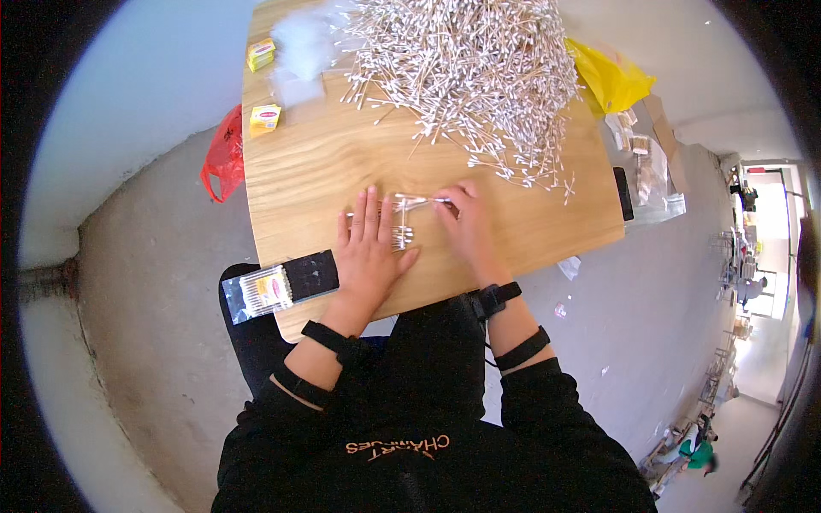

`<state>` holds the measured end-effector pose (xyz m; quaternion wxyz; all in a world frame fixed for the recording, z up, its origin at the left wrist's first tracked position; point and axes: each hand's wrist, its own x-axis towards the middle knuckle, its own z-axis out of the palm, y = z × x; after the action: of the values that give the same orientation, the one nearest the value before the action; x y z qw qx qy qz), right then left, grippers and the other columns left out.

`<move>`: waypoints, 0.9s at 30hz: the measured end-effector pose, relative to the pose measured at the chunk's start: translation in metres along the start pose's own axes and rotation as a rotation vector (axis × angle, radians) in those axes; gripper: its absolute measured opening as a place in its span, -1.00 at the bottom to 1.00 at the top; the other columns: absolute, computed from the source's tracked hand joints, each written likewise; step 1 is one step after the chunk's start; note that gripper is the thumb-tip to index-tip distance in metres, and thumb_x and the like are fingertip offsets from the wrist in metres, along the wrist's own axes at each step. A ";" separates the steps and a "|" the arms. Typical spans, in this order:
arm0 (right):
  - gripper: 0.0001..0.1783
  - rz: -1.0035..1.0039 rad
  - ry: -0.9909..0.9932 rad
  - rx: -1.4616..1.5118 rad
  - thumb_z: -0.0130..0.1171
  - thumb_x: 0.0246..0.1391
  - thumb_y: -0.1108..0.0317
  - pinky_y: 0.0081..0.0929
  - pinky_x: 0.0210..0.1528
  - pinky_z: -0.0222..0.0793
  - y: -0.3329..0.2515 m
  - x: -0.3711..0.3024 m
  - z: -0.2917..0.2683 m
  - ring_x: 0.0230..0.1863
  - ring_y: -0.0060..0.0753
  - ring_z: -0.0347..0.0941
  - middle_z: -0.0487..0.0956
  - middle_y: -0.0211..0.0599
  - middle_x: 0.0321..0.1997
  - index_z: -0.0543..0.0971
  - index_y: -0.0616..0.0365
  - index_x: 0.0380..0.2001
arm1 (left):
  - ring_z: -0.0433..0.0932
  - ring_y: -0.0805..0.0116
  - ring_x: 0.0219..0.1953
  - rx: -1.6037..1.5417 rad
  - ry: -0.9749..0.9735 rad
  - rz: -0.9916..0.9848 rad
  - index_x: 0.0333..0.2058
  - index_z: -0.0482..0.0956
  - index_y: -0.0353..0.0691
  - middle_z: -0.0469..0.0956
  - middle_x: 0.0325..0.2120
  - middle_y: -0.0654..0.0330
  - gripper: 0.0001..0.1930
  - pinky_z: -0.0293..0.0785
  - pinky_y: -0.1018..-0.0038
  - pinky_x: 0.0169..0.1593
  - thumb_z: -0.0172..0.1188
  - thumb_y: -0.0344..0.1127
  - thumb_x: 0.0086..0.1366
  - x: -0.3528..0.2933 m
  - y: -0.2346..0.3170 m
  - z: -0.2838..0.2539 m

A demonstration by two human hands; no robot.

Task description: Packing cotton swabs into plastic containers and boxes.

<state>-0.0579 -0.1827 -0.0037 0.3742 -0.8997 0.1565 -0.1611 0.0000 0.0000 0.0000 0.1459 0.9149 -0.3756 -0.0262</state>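
Observation:
My left hand [368, 250] lies flat on the wooden table, fingers stretched out over a small group of cotton swabs [403, 236]. Their white tips show between and beside its fingers, the rest being covered. Just to the right, my right hand [466, 224] pinches the ends of a few cotton swabs [416, 201] with thumb and fingertips; these point left toward the covered group. I cannot tell how many it holds. Beyond both hands rises a big heap of loose cotton swabs [466, 68].
A filled clear packet of swabs [261, 292] lies on a black pad [311, 274] at the near left edge. Small yellow cards [264, 118] and clear plastic bags [304, 47] sit far left. A red bag [225, 158] hangs left; a yellow bag [611, 77] and a black phone [623, 193] lie right.

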 end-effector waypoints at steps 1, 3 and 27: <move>-0.87 0.057 0.024 0.033 0.18 0.05 0.47 -0.50 -0.24 0.40 -0.001 0.001 -0.003 -0.27 -0.32 0.46 0.43 -0.23 -0.24 0.57 0.22 -0.29 | -0.06 0.16 0.39 -0.010 0.033 0.005 0.27 0.14 -0.22 0.01 0.33 0.03 -0.09 -0.16 0.08 0.36 0.20 0.19 0.05 -0.003 -0.002 0.000; -0.86 0.112 0.052 0.061 0.21 0.02 0.47 -0.50 -0.25 0.40 0.004 0.004 -0.009 -0.28 -0.34 0.46 0.43 -0.23 -0.25 0.57 0.22 -0.30 | -0.05 0.16 0.38 -0.023 0.069 0.014 0.25 0.17 -0.23 0.05 0.32 0.02 -0.11 -0.15 0.08 0.36 0.20 0.19 0.05 -0.005 -0.001 0.002; -0.74 0.119 0.058 0.098 0.34 -0.12 0.21 -0.28 -0.20 0.34 -0.036 -0.022 0.030 -0.27 -0.13 0.43 0.51 -0.21 -0.35 0.59 0.12 -0.39 | -0.01 0.10 0.36 -0.003 0.007 0.060 0.28 0.08 -0.28 0.03 0.32 0.00 0.10 -0.18 0.02 0.36 0.39 0.15 -0.18 0.014 -0.004 -0.006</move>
<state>-0.0600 -0.1315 -0.0014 0.4222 -0.8643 0.2124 -0.1721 0.0135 -0.0059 0.0054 0.1494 0.9031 -0.4021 -0.0191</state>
